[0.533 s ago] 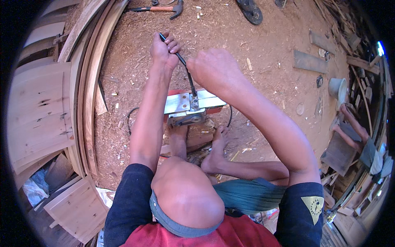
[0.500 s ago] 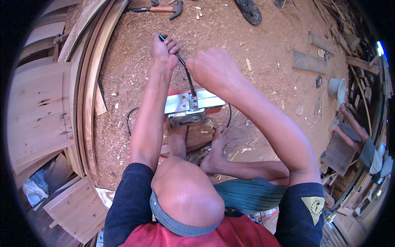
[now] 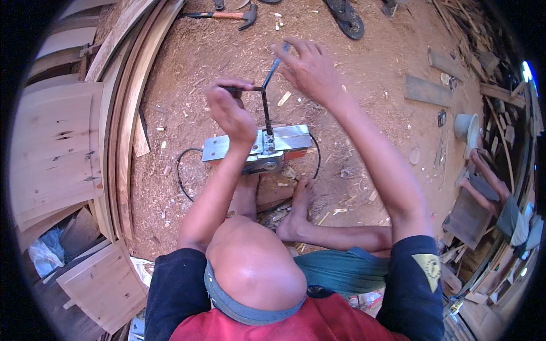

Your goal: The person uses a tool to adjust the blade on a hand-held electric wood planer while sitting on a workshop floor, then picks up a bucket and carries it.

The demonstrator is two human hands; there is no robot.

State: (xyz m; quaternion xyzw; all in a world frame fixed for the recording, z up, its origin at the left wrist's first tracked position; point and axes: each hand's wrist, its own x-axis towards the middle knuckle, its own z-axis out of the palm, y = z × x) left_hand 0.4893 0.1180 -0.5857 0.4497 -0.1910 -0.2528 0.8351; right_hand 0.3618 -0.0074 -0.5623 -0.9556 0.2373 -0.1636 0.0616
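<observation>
An electric planer with an orange-red body lies with its metal sole up on the ground, between my bare feet. A dark three-armed wrench stands on the cutter block in the sole's middle gap. My left hand, slightly blurred, has its fingers curled about the arm pointing left. Beside the bluish arm at the upper right, my right hand is raised with its fingers apart. Whether its fingertips touch that arm I cannot tell.
A claw hammer and a dark sandal lie beyond my hands. Long boards and wooden panels line the left. To the right are loose planks, a pale bucket and another person's legs. The planer's black cord loops beside it.
The wrench has turned, so its arms now spread left and upper right. My left hand has dropped closer to the planer, and my right hand has opened and risen. More of the sole shows.
</observation>
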